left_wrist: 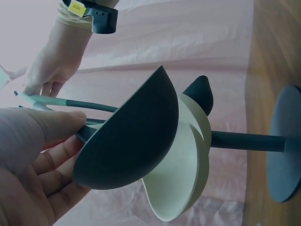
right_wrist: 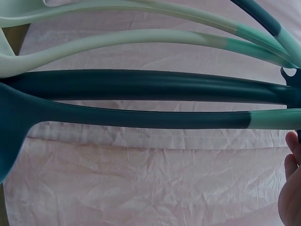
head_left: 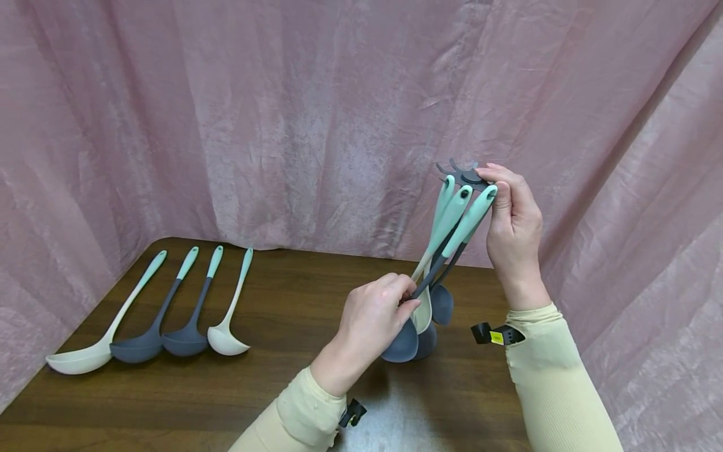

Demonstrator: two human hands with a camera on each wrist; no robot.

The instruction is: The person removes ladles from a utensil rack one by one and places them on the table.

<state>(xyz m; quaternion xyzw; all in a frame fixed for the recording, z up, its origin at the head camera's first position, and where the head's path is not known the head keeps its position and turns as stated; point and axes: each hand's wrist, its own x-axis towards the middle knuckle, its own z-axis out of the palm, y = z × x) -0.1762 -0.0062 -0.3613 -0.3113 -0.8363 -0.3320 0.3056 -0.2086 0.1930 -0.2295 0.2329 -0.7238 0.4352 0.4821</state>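
Note:
A dark grey utensil stand with a hooked top [head_left: 464,172] carries several ladles with mint handles. My left hand [head_left: 373,314] pinches the shaft of a dark grey ladle [left_wrist: 134,136] just above its bowl. That ladle's handle end meets a hook beside my right thumb. My right hand [head_left: 515,229] grips the hooked top between thumb and fingers. Cream ladles [left_wrist: 176,174] hang behind the held one, and another dark grey ladle [head_left: 442,306] hangs on the right side. The stand's pole [left_wrist: 247,141] and round base [left_wrist: 282,146] show in the left wrist view.
On the left of the wooden table [head_left: 305,301], a large cream ladle [head_left: 85,361], two dark grey ladles [head_left: 141,347] and a smaller cream ladle [head_left: 226,339] lie in a row. A pink curtain [head_left: 316,125] hangs behind the table and along its sides.

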